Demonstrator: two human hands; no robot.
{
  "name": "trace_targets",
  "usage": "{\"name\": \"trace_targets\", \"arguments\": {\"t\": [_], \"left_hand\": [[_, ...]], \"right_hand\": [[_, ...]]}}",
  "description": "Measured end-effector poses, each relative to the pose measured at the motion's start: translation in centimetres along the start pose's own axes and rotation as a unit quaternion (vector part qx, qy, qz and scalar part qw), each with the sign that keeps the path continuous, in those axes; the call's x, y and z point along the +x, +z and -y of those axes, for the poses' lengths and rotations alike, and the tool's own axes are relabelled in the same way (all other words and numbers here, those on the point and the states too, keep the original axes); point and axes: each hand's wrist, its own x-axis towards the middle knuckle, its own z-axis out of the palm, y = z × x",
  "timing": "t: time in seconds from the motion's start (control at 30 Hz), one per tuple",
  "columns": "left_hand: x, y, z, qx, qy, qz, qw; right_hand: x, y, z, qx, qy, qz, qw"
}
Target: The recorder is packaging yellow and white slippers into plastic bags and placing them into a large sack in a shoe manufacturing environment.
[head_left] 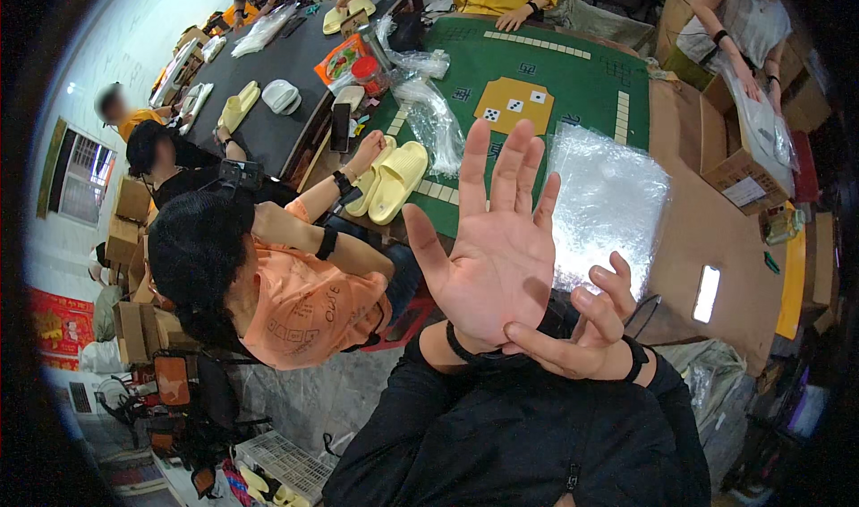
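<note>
My left hand (501, 252) is raised with its palm turned up, the fingers stretched and spread, and nothing in it. One finger of my right hand (586, 332) touches the heel of that palm, near the black wristband (472, 348). The other right fingers are apart and loosely bent, holding nothing. Another black band (637, 361) circles my right wrist. Beyond my hands, a stack of clear plastic bags (608, 194) lies on the green table mat (608, 68). A pair of pale yellow slippers (394, 180) sits left of my left hand, beside a co-worker's hand.
At my left sits a co-worker in an orange shirt (309, 306). Crumpled plastic (429, 113), a red-lidded jar (368, 76) and a dark phone (340, 127) lie farther left. A lit phone (707, 294) rests on the brown tabletop at right, near a cardboard box (738, 162).
</note>
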Motion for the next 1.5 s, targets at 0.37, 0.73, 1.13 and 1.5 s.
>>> {"name": "trace_targets", "arguments": {"t": [0.37,0.73,1.13,1.5], "left_hand": [[0.2,-0.4,-0.2,0.007,-0.015,-0.007,1.0],[0.5,-1.2,0.4,0.02,-0.101,-0.003,0.995],[1.0,-1.7,0.3,0.008,-0.08,0.002,0.997],[1.6,-1.9,1.1,0.019,-0.073,-0.002,0.997]], "right_hand": [[0.3,-0.2,-0.1,0.023,0.012,0.051,0.998],[0.4,0.1,-0.6,0.083,0.04,0.085,0.992],[0.6,0.1,-1.0,0.062,0.037,0.093,0.993],[-0.5,0.2,-2.0,0.094,0.007,0.088,0.992]]}}
